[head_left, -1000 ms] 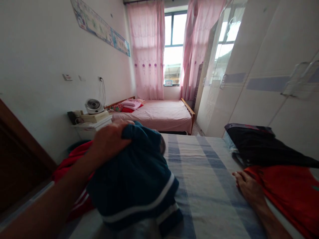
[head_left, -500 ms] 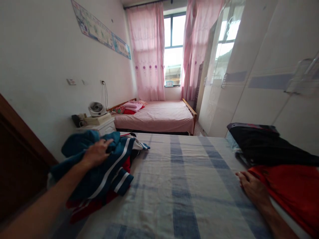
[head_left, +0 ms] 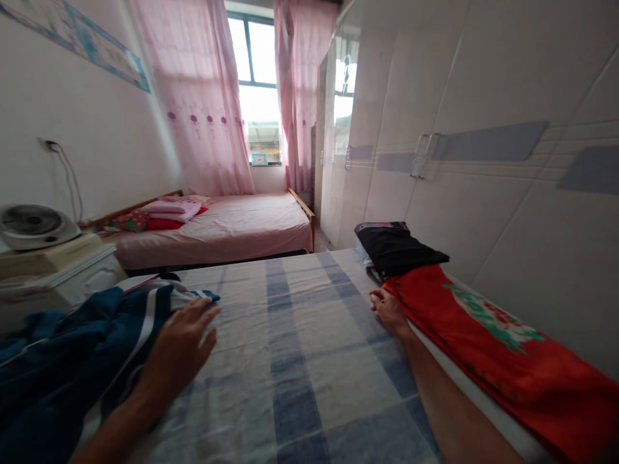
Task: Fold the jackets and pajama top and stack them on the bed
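Note:
My left hand is open, palm down and fingers spread, at the right edge of a rumpled pile of clothes. Most of that pile is a teal jacket with white stripes; whether the hand touches it I cannot tell. My right hand is beside the left edge of a folded red garment with a green and white print. Its fingers are loosely bent and slightly apart, with nothing visible in them. Behind the red garment lies a folded black garment, and both rest along the bed's right side.
A blue-and-white checked sheet covers the near bed. Beyond stands a second bed with a pink sheet. White wardrobes line the right wall. A small fan stands on a cabinet at the left.
The view has turned right. My left hand has come off the top of the teal jacket and moved to the pile's right edge. My right hand stays beside the red garment.

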{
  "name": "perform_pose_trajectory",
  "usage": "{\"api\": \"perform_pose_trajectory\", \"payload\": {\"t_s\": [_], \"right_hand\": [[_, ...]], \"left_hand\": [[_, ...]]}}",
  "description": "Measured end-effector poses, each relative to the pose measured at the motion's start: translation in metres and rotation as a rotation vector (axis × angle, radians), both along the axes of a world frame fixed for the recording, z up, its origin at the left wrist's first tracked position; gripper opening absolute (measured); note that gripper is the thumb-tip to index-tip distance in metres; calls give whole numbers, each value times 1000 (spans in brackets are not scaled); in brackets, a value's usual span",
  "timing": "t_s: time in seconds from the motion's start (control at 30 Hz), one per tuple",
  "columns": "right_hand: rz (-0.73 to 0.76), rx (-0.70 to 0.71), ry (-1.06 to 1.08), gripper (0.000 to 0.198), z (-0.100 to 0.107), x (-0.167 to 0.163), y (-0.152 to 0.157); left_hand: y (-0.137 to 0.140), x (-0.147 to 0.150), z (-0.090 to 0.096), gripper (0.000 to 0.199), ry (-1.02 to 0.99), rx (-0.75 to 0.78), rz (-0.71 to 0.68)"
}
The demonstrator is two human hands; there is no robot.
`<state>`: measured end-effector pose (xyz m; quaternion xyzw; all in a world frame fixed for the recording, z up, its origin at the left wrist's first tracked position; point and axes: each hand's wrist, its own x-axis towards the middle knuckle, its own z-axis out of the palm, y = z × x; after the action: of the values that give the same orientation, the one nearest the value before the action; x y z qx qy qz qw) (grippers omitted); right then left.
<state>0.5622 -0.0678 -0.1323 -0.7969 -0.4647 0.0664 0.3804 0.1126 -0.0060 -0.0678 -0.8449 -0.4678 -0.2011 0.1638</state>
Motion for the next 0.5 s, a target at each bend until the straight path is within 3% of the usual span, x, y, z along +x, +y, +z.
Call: {"api": "perform_pose_trajectory", "payload": {"t_s": [0.13,0.27,0.4,0.5], "right_hand": [[-62,-12,-137,28,37,27,-21],[-243,-82,-309,38,59,74,-67],[-443,-200,-354,41,37,108,-108],[-474,-168,-349,34,16,120,-119]], "left_hand": [[-19,49,-53,36,-30,-140,-120],[-22,51,-85,35,-77,-202,-91],[-24,47,-89,35,-70,-232,-53],[-27,49,-84,36,-48,-235,-38]]}}
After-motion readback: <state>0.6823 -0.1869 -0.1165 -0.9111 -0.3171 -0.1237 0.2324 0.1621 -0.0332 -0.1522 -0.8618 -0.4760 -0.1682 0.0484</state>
